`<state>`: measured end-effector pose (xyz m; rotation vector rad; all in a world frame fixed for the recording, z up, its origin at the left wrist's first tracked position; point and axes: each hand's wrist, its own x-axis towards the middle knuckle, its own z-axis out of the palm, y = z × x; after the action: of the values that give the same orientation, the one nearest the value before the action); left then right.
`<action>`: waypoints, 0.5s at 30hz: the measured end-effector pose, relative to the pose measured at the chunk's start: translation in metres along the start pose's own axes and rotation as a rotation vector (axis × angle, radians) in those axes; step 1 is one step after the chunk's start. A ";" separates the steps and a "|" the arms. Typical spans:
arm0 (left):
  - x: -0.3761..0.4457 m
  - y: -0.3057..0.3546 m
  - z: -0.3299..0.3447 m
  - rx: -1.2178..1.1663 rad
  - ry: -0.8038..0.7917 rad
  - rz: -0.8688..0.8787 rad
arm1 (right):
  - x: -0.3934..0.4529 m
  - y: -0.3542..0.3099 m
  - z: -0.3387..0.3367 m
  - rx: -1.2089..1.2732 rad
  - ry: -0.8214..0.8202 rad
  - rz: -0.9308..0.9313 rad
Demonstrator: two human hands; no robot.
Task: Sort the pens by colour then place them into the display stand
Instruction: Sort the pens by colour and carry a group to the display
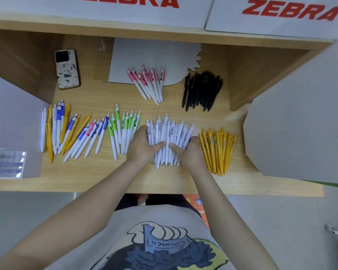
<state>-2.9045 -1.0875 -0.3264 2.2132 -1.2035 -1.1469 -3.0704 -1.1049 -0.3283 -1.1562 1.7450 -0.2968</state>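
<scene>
**White pens gathered between two hands**

White pens [169,137] lie bunched at the centre of the wooden desk [105,176]. The left hand [142,145] and right hand [189,151] cup the pile from either side, fingers curled inward over the barrels. Yellow pens [218,149] lie just right; green-clipped pens [125,127] left; black pens [202,90] and pink-clipped pens [150,82] behind.

Both bare forearms reach forward from the lower edge of view and converge toward the middle. Left hand [142,146] lies palm down, fingers curled round the left side of the white pens [169,133], thumb pointing inward toward the other hand. Right hand [189,151] mirrors it just beside, fingers wrapped on the bundle's right side, thumb tips of the two nearly touching.
</scene>
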 end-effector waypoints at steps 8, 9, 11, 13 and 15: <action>0.011 -0.004 -0.001 -0.004 -0.027 0.063 | 0.013 -0.007 -0.007 -0.076 0.007 -0.097; 0.012 -0.008 -0.001 0.015 -0.032 0.051 | 0.011 -0.005 -0.008 -0.094 0.009 -0.104; 0.012 -0.011 0.000 0.025 -0.054 0.048 | 0.008 0.001 -0.008 -0.135 0.016 -0.124; 0.011 -0.014 0.000 0.019 -0.060 0.058 | 0.006 0.005 -0.007 -0.163 0.024 -0.139; 0.011 -0.015 -0.002 0.016 -0.047 0.065 | 0.003 0.005 -0.007 -0.149 0.027 -0.130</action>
<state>-2.8920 -1.0885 -0.3401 2.1529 -1.2990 -1.1736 -3.0795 -1.1064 -0.3300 -1.3819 1.7421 -0.2649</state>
